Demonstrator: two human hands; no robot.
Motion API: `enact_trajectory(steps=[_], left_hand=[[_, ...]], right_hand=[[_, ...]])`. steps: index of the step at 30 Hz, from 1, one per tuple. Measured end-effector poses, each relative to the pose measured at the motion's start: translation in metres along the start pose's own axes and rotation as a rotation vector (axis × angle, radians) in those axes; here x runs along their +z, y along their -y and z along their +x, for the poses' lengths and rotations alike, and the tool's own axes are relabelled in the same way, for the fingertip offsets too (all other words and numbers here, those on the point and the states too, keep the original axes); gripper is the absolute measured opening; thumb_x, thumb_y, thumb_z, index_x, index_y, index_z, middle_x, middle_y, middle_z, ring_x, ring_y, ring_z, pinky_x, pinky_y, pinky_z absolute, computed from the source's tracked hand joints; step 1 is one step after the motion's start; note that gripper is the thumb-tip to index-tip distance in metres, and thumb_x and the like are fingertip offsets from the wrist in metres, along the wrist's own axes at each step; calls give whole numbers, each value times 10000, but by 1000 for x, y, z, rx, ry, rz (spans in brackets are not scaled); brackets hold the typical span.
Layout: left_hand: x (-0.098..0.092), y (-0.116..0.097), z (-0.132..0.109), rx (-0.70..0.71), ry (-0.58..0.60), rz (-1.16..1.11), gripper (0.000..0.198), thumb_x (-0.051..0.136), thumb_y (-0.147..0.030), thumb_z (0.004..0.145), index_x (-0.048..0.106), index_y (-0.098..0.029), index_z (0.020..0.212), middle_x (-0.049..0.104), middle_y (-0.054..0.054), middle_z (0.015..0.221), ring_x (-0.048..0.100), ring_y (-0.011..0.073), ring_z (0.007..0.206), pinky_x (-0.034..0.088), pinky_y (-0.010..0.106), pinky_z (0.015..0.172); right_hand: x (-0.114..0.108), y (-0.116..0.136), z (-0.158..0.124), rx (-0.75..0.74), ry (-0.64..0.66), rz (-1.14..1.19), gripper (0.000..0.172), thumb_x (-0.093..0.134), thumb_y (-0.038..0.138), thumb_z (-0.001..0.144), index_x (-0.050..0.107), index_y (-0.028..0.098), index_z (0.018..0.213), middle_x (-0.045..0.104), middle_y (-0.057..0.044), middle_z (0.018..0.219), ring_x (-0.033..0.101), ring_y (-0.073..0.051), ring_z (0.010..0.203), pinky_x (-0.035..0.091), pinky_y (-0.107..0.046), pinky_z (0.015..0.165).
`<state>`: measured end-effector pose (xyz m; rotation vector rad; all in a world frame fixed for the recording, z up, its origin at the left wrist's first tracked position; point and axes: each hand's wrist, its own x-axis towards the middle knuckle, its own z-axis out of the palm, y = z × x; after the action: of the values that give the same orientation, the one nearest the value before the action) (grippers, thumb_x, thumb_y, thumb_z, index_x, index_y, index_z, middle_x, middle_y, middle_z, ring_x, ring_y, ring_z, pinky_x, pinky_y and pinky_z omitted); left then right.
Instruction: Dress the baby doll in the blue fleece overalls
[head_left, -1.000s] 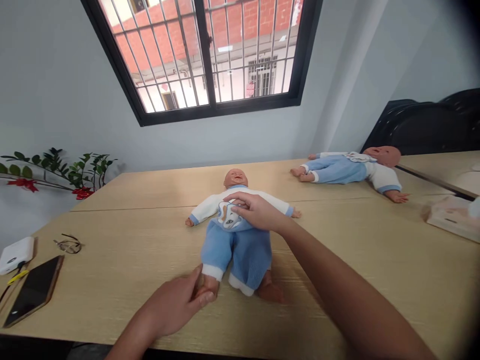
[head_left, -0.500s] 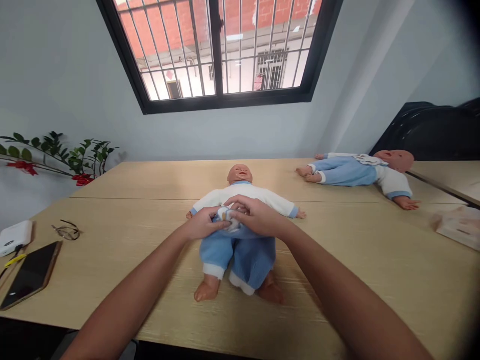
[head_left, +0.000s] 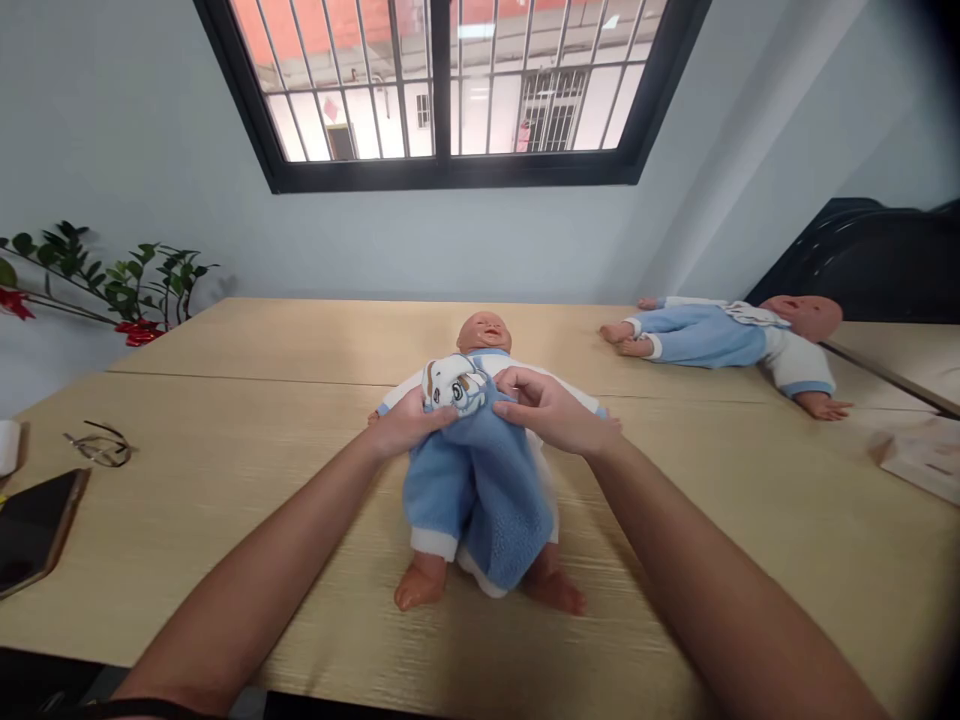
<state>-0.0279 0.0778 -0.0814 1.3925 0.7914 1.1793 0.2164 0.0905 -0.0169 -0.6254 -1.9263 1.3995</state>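
Note:
A baby doll [head_left: 484,334] lies on its back on the wooden table, head away from me and feet towards me. It wears a white top with blue trim and blue overalls [head_left: 472,480] with white cuffs. The bib [head_left: 454,385], with a cartoon face on it, lies over the doll's chest. My left hand [head_left: 411,422] pinches the bib's left edge, thumb on top. On the other side my right hand [head_left: 544,405] grips the blue cloth of the overalls near the bib's right edge. Both bare feet stick out of the leg cuffs.
Another doll [head_left: 697,335] in similar clothes lies at the back right. Glasses [head_left: 103,447], a phone [head_left: 37,530] and part of a white device [head_left: 7,447] are on the left. A whitish box [head_left: 922,458] sits at the right; a plant [head_left: 127,280] stands beyond the table's left corner.
The bib was bunched between my hands at the doll's waist; now it is spread up over the chest, its printed face showing. My hands have moved up and farther apart. The view has shifted slightly.

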Motion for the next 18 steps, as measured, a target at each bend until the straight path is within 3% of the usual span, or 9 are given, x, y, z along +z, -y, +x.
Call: enact_trajectory(steps=[2, 6, 9, 11, 15, 18], left_hand=[[-2, -3, -1, 23, 3, 102, 598, 870, -528, 766, 707, -160, 1209, 734, 107, 1185, 668, 271, 1097, 509, 349, 979], [-8, -1, 4, 129, -158, 51, 465, 842, -544, 786, 712, -158, 1011, 721, 59, 1008, 650, 212, 952, 502, 299, 907], [-11, 3, 7, 148, -172, 3, 439, 856, -525, 780, 709, -156, 967, 709, 41, 953, 640, 189, 913, 494, 277, 888], [-10, 2, 6, 113, -123, 3, 460, 824, -553, 809, 723, -154, 1013, 726, 59, 992, 654, 206, 949, 498, 295, 912], [-2, -8, -2, 10, 7, 58, 562, 756, -611, 853, 722, -140, 1157, 754, 108, 1117, 679, 263, 1055, 514, 346, 953], [1, -13, -6, -78, 90, 95, 586, 756, -601, 858, 716, -131, 1206, 763, 119, 1162, 692, 275, 1079, 523, 358, 965]], right_hand=[[4, -2, 0, 6, 29, 34, 456, 786, 516, 865, 473, 204, 756, 497, -1, 865, 432, -144, 764, 355, -265, 674], [6, -8, -1, 228, 127, 211, 437, 628, 644, 931, 642, 207, 915, 612, -41, 930, 539, -187, 813, 446, -305, 716], [6, -10, -1, 319, 185, 160, 387, 726, 563, 883, 697, 219, 1058, 681, -43, 1027, 603, -209, 928, 494, -325, 818], [6, -10, 0, 300, 197, 101, 344, 789, 472, 855, 705, 209, 1060, 694, -37, 1048, 618, -201, 962, 497, -313, 855], [6, -12, 3, 129, -6, 228, 343, 836, 429, 824, 642, 210, 1003, 705, -22, 973, 660, -186, 894, 515, -304, 832], [8, -14, 5, 61, -80, 352, 418, 854, 472, 800, 555, 231, 964, 694, -2, 869, 673, -190, 779, 528, -312, 750]])
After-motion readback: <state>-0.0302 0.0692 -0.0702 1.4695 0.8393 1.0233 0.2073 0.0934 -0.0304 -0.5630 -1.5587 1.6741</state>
